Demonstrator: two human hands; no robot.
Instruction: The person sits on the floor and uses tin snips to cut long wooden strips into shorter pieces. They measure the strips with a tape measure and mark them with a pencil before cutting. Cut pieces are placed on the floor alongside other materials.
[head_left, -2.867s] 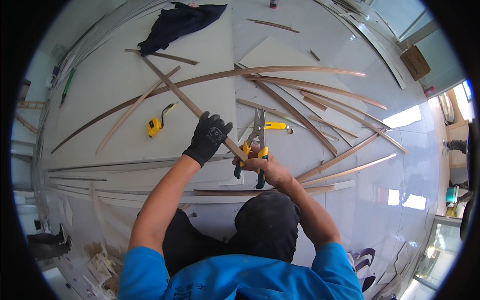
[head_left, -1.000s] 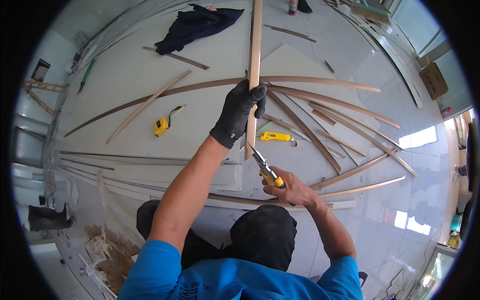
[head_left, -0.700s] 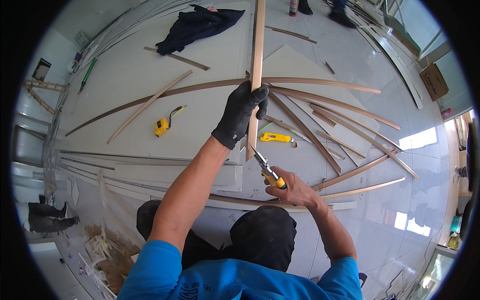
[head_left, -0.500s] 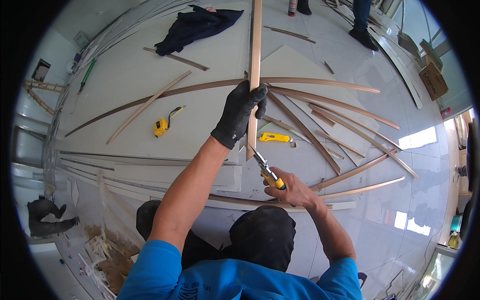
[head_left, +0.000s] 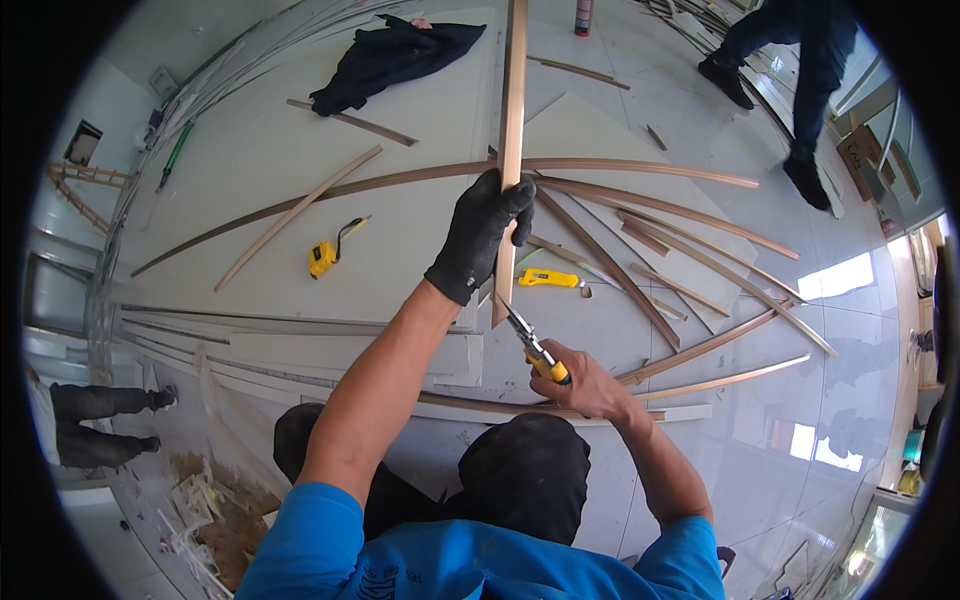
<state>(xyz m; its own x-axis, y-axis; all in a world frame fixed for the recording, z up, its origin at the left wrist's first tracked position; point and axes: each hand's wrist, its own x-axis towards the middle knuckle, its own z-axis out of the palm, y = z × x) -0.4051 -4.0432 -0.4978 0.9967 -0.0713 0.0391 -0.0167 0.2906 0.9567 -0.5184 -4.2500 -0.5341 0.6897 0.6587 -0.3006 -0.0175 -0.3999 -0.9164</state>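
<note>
My left hand (head_left: 484, 232), in a black glove, is wrapped round a long wood-coloured trim strip (head_left: 513, 100). The strip runs away from me, past the top of the picture, and its near end is cut at a slant. My bare right hand (head_left: 590, 382) is closed on the yellow and dark handles of a pair of cutting snips (head_left: 540, 352). The snips' pointed jaws meet the strip's near end; I cannot tell whether they grip it. Just right of the strip lies a yellow utility knife (head_left: 549, 277), and left of my gloved hand a yellow tape measure (head_left: 323, 257).
Several brown trim strips (head_left: 640, 262) fan out to the right over the tiled floor. White boards (head_left: 250, 200) lie under more strips and a dark garment (head_left: 395, 60). A spray can (head_left: 584, 18) stands far off. Other people's legs (head_left: 800, 110) show at far right and at left (head_left: 105, 420).
At far right a person's legs have stepped further into view. At left another person's legs have shifted apart. My hands, the strip and the snips have barely moved.
</note>
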